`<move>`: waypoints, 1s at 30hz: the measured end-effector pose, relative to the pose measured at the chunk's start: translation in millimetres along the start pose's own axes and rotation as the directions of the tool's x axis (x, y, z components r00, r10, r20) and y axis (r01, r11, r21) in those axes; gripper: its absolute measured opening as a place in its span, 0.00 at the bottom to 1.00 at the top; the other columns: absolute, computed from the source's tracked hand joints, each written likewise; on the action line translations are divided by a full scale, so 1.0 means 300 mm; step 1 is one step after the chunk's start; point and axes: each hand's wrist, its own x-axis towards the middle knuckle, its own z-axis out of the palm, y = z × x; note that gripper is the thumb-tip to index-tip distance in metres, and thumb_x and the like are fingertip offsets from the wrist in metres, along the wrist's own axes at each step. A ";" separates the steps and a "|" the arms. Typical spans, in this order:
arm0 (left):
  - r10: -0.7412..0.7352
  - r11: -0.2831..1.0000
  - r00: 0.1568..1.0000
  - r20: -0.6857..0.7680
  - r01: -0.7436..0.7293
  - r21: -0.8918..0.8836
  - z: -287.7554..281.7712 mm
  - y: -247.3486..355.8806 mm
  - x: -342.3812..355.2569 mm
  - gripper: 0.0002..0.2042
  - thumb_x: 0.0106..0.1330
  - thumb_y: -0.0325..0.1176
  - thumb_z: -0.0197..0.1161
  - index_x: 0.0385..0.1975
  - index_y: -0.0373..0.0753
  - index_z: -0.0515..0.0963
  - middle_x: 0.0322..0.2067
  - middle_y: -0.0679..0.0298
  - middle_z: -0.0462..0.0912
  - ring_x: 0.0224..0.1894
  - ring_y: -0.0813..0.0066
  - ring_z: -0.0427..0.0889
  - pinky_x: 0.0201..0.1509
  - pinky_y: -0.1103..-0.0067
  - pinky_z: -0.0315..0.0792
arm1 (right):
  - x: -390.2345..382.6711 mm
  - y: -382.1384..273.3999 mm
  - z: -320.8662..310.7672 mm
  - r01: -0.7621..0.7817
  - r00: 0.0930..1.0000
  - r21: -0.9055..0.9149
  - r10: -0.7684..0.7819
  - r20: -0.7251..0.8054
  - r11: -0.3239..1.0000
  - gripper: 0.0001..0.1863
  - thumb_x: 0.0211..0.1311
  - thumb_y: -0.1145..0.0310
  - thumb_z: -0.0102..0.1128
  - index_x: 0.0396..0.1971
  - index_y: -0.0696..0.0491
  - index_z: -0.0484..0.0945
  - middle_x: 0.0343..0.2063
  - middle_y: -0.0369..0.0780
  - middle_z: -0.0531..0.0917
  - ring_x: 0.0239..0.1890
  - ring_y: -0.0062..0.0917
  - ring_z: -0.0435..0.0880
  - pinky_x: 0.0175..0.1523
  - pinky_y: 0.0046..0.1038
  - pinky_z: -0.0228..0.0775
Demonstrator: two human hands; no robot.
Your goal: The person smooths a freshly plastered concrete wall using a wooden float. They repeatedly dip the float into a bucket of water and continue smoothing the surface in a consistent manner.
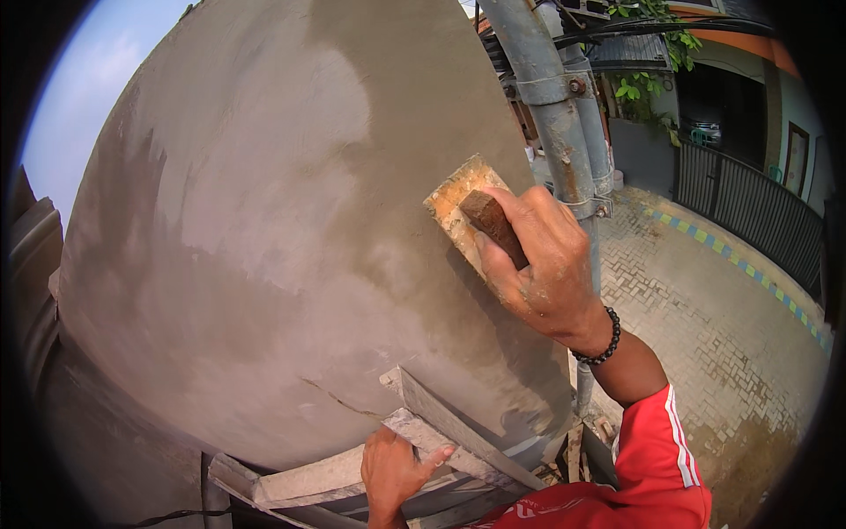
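My right hand (pixel 542 260) grips the brown handle of a wooden plastering float (pixel 454 189), whose pale, cement-smeared board lies against the grey plastered wall (pixel 247 238) near its right edge. The wall shows lighter and darker, damp-looking patches. Low in the view, my left hand (pixel 397 467) is closed on a cement-dusted wooden frame (pixel 308 485) at the foot of the picture, with its thumb against a plank.
Two grey metal poles (pixel 560 132) with clamps stand just beside the wall's right edge, under black cables (pixel 670 26). Below lies a paved lane (pixel 705 353) with a black gate (pixel 740 212). Grey roofing or ledges (pixel 31 256) are at far left.
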 end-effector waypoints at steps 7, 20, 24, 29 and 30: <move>-0.012 0.998 1.000 0.003 0.013 -0.069 0.003 0.006 0.006 0.43 0.54 0.72 0.64 0.26 0.22 0.82 0.29 0.42 0.79 0.37 0.43 0.80 0.44 0.58 0.73 | 0.008 -0.003 0.034 -0.051 0.999 -0.075 0.052 0.010 0.996 0.22 0.57 0.73 0.66 0.52 0.62 0.78 0.33 0.46 0.76 0.32 0.38 0.78 0.38 0.36 0.70; -0.064 0.995 0.997 0.032 0.066 -0.080 -0.030 0.018 -0.001 0.40 0.49 0.69 0.69 0.41 0.29 0.84 0.35 0.43 0.82 0.43 0.41 0.79 0.51 0.57 0.73 | 0.063 -0.051 0.000 0.016 0.984 -0.056 -0.005 0.179 0.998 0.15 0.62 0.75 0.61 0.48 0.63 0.78 0.32 0.46 0.78 0.32 0.37 0.80 0.39 0.37 0.73; -0.028 0.995 0.999 -0.028 0.025 -0.097 -0.014 0.024 0.000 0.42 0.48 0.71 0.69 0.39 0.28 0.84 0.34 0.44 0.81 0.43 0.42 0.79 0.51 0.57 0.72 | 0.226 0.076 -0.067 -0.036 0.980 -0.043 0.027 -0.195 0.998 0.16 0.61 0.75 0.62 0.48 0.63 0.78 0.33 0.47 0.77 0.32 0.39 0.80 0.39 0.37 0.73; -0.089 0.993 0.994 0.059 0.094 -0.073 -0.024 0.020 -0.003 0.43 0.47 0.71 0.69 0.37 0.26 0.84 0.36 0.44 0.81 0.45 0.43 0.79 0.53 0.58 0.72 | 0.128 -0.007 0.021 0.015 0.999 -0.070 -0.012 0.033 0.997 0.17 0.62 0.74 0.62 0.49 0.64 0.78 0.33 0.44 0.79 0.33 0.32 0.79 0.40 0.31 0.72; -0.056 0.994 0.997 0.050 0.060 -0.089 -0.005 0.021 0.004 0.42 0.47 0.71 0.69 0.37 0.26 0.84 0.36 0.44 0.81 0.45 0.43 0.79 0.53 0.58 0.72 | 0.087 -0.038 0.001 0.017 0.984 -0.123 0.004 0.175 0.992 0.16 0.63 0.72 0.62 0.49 0.64 0.78 0.33 0.42 0.80 0.34 0.26 0.79 0.40 0.27 0.72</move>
